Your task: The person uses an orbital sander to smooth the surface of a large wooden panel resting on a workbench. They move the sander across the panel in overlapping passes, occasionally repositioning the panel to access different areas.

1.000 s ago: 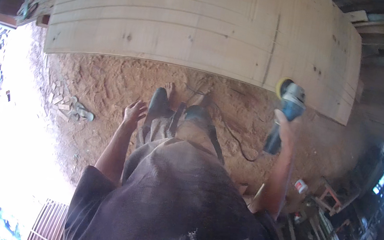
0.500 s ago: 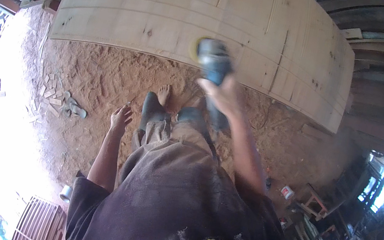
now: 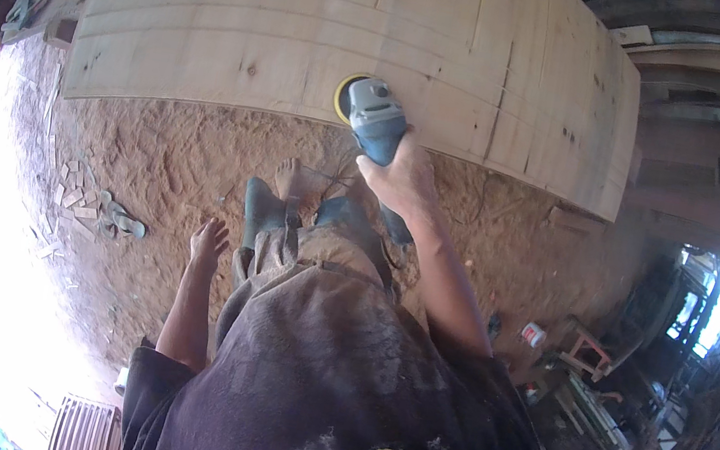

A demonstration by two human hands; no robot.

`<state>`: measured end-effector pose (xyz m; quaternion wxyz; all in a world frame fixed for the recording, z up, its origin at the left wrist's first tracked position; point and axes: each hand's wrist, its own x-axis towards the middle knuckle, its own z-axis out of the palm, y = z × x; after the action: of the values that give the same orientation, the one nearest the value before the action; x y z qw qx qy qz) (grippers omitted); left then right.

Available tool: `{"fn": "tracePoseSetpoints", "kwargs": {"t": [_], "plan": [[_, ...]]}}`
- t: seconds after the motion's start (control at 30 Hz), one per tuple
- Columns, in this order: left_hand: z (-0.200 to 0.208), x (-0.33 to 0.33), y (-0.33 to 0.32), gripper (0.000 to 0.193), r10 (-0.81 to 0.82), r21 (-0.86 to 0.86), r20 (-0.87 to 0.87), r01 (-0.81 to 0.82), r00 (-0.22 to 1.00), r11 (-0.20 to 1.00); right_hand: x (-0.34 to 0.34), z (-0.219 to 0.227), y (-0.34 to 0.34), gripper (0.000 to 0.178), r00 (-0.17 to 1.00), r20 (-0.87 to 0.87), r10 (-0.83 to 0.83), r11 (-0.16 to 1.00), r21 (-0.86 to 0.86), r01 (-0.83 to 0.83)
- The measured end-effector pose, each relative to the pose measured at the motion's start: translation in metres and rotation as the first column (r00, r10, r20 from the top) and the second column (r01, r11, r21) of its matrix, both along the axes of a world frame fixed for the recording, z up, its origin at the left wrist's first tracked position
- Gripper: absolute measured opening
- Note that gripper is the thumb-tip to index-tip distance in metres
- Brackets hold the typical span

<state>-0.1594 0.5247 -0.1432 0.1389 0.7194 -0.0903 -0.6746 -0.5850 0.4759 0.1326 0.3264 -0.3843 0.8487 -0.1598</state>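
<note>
My right hand (image 3: 403, 177) is wrapped round the blue body of an angle grinder (image 3: 378, 124) with a grey head. Its round yellow-rimmed disc (image 3: 341, 98) is at the near edge of a large pale wooden panel (image 3: 248, 42). Whether the disc touches the wood, I cannot tell. The panel has long seams, dark knots and lines across its face. My left hand (image 3: 209, 242) hangs free beside my left leg, fingers apart, holding nothing.
Sawdust-covered ground (image 3: 176, 139) lies round my bare feet. Sandals (image 3: 121, 217) and small wood offcuts (image 3: 78, 197) lie to the left. On the right are a white-and-red container (image 3: 533, 334), a small wooden frame (image 3: 587, 353) and stacked boards (image 3: 706, 63).
The whole scene has shifted a little left and down in view. The grinder, blurred before, now shows sharply, still by the panel's near edge in my right hand. My left hand stays empty.
</note>
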Motion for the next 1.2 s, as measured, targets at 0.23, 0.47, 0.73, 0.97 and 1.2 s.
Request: {"fn": "tracePoseSetpoints", "kwargs": {"t": [0.23, 0.47, 0.73, 0.97, 1.2], "plan": [[0.025, -0.048, -0.07, 0.051, -0.016, -0.249, -0.205, -0.037, 0.979, 0.968, -0.044, 0.002, 0.039, 0.064, 0.99, -0.04, -0.136, 0.991, -0.009, 0.136], [0.104, -0.117, -0.181, 0.089, 0.065, -0.453, -0.375, -0.244, 0.925, 0.857, -0.086, 0.01, 0.077, 0.066, 0.967, -0.082, -0.242, 0.967, 0.058, 0.247], [0.122, -0.153, -0.218, 0.073, 0.091, -0.501, -0.149, -0.155, 0.985, 0.851, -0.168, 0.005, 0.147, 0.067, 0.889, -0.105, -0.445, 0.892, 0.03, 0.451], [0.126, -0.144, -0.222, 0.07, 0.025, -0.468, -0.143, -0.09, 0.989, 0.879, -0.217, 0.001, 0.183, 0.055, 0.762, 0.066, -0.644, 0.752, -0.131, 0.646], [0.109, -0.111, -0.243, 0.066, 0.151, -0.511, -0.081, -0.171, 0.985, 0.842, -0.112, 0.01, 0.09, 0.041, 0.856, 0.323, -0.403, 0.868, -0.162, 0.47]]}}
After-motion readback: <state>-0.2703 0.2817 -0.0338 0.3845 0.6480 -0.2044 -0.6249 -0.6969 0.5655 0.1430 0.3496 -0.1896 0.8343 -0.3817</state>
